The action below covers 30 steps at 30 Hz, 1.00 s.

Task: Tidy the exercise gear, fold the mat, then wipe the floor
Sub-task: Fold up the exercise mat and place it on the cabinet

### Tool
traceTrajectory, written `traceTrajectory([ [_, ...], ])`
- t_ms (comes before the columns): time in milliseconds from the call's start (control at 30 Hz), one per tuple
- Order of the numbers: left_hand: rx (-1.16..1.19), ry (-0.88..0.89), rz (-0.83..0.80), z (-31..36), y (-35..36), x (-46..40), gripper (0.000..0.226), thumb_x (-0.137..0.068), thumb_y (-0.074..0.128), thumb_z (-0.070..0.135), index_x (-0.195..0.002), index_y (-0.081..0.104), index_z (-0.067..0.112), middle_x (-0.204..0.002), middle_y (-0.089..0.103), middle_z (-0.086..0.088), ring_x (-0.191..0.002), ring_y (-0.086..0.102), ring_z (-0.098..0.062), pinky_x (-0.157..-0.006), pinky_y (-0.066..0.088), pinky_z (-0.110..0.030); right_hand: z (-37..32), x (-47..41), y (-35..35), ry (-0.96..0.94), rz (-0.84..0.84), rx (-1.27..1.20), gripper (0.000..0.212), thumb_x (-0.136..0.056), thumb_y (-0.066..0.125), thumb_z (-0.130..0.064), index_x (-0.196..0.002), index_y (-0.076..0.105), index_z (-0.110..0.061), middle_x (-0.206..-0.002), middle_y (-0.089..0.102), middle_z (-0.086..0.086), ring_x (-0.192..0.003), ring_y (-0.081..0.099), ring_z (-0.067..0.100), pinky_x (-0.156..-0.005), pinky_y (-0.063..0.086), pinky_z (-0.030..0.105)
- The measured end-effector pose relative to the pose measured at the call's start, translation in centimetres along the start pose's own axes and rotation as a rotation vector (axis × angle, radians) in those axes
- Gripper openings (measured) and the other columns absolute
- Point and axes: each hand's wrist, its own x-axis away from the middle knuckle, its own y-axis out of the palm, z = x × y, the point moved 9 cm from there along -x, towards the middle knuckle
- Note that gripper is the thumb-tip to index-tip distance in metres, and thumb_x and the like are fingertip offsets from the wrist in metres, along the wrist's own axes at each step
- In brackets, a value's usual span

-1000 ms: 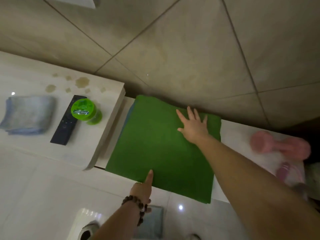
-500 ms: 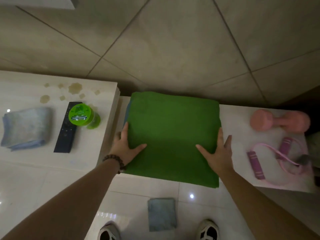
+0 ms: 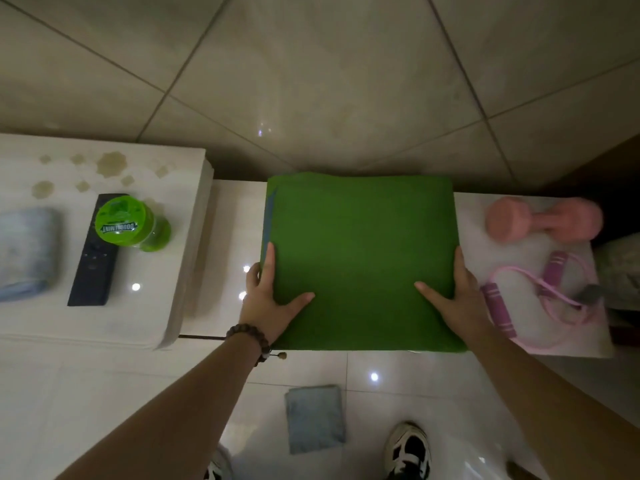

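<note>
A folded green mat (image 3: 362, 251) lies square on a low white shelf (image 3: 235, 237). My left hand (image 3: 268, 303) grips its left edge, thumb on top and fingers along the side. My right hand (image 3: 455, 301) holds the right edge the same way. To the right of the mat a pink dumbbell (image 3: 543, 220) and a pink skipping rope with purple handles (image 3: 540, 292) rest on the shelf. A folded grey-blue cloth (image 3: 315, 419) lies on the floor between my shoes.
A higher white table (image 3: 173, 306) on the left carries a green Doublemint tub (image 3: 121, 220), a black remote (image 3: 93, 251) and a folded blue-grey towel (image 3: 24, 251). Tiled wall rises behind. My shoes (image 3: 408, 452) stand at the bottom.
A second ago my right hand lay flat on the mat and my left touched its near edge. Both hands now clasp the mat's sides, and the mat sits squarer and shifted right.
</note>
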Motion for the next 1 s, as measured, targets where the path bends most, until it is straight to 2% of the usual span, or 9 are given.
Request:
traceTrajectory([
  [167,-0.024,0.050,0.027,-0.2,-1.8,0.0,0.109,-0.070,0.077,0.044,-0.146,-0.002,0.047,-0.146,0.022,-0.001,-0.120,0.044,-0.022,-0.104,0.039,-0.034,-0.7,0.7,1.3,-0.007,-0.026,-0.025,0.109,-0.054,0.054,-0.084,-0.132,-0.019,-0.063,-0.149,0.028,0.007,-0.132,0.035,0.033,-0.105,0.035,0.057],
  [267,-0.052,0.019,0.022,-1.3,-3.7,-0.7,0.109,-0.072,0.076,0.043,-0.146,-0.003,0.047,-0.148,0.020,-0.002,-0.122,0.044,-0.026,-0.104,0.041,-0.039,-1.7,1.4,3.3,-0.031,-0.053,0.014,0.116,-0.054,0.052,-0.087,-0.139,-0.018,-0.053,-0.151,0.024,0.007,-0.134,0.032,0.033,-0.107,0.033,0.056],
  [367,-0.145,-0.006,-0.023,-1.8,-4.0,-0.9,0.110,-0.073,0.072,0.049,-0.145,-0.009,0.047,-0.153,0.014,-0.001,-0.126,0.042,-0.029,-0.105,0.040,-0.042,-2.2,1.7,4.1,-0.045,-0.060,0.056,0.111,-0.059,0.050,-0.079,-0.140,-0.019,-0.048,-0.155,0.015,0.008,-0.138,0.025,0.034,-0.110,0.029,0.056],
  [467,-0.422,0.027,0.044,-1.0,-4.0,-0.7,0.106,-0.074,0.060,0.063,-0.148,-0.010,0.035,-0.159,0.001,-0.004,-0.141,0.021,-0.030,-0.112,0.028,-0.045,-2.7,2.4,3.9,-0.071,-0.008,0.189,0.099,-0.075,0.047,-0.072,-0.145,-0.015,-0.040,-0.159,-0.004,0.007,-0.143,0.013,0.033,-0.112,0.024,0.052],
  [533,-0.649,0.131,0.100,0.3,-3.6,-0.1,0.096,-0.079,0.040,0.069,-0.150,-0.005,0.024,-0.159,-0.006,-0.006,-0.146,0.001,-0.027,-0.117,0.015,-0.047,-3.8,3.6,4.0,-0.157,0.077,0.421,0.084,-0.084,0.028,-0.074,-0.147,-0.013,-0.035,-0.158,-0.015,0.005,-0.146,-0.002,0.029,-0.114,0.017,0.053],
  [633,-0.797,0.221,0.017,0.5,-1.8,0.9,0.090,-0.081,0.014,0.071,-0.150,-0.008,0.017,-0.156,-0.018,-0.007,-0.145,-0.014,-0.027,-0.119,0.010,-0.047,-4.0,5.4,5.7,-0.234,0.078,0.644,0.079,-0.086,0.006,-0.073,-0.147,-0.017,-0.028,-0.155,-0.023,0.004,-0.143,-0.020,0.023,-0.115,-0.004,0.051],
  [767,-0.913,0.213,-0.093,-1.1,-1.3,0.4,0.101,-0.071,0.004,0.085,-0.142,-0.027,0.021,-0.148,-0.033,-0.002,-0.143,-0.022,-0.025,-0.119,0.002,-0.044,-3.0,5.5,7.0,-0.195,0.061,0.702,0.082,-0.083,-0.002,-0.074,-0.148,-0.015,-0.024,-0.156,-0.019,0.005,-0.143,-0.020,0.025,-0.117,-0.001,0.049],
  [867,-0.939,0.187,-0.146,-1.8,-0.8,-0.4,0.102,-0.069,0.005,0.085,-0.142,-0.027,0.021,-0.152,-0.029,-0.005,-0.143,-0.022,-0.026,-0.119,0.003,-0.045,-2.6,5.0,7.6,-0.181,0.041,0.715,0.082,-0.082,-0.005,-0.073,-0.146,-0.018,-0.024,-0.154,-0.022,0.005,-0.141,-0.022,0.023,-0.118,0.002,0.049],
  [1000,-0.995,0.166,-0.185,-2.3,-0.3,-0.8,0.103,-0.070,0.006,0.084,-0.144,-0.026,0.020,-0.153,-0.029,-0.008,-0.142,-0.023,-0.029,-0.119,0.002,-0.047,-2.4,4.8,7.8,-0.165,-0.008,0.754,0.082,-0.081,-0.006,-0.073,-0.144,-0.023,-0.024,-0.151,-0.028,0.004,-0.143,-0.020,0.025,-0.117,-0.002,0.047],
])
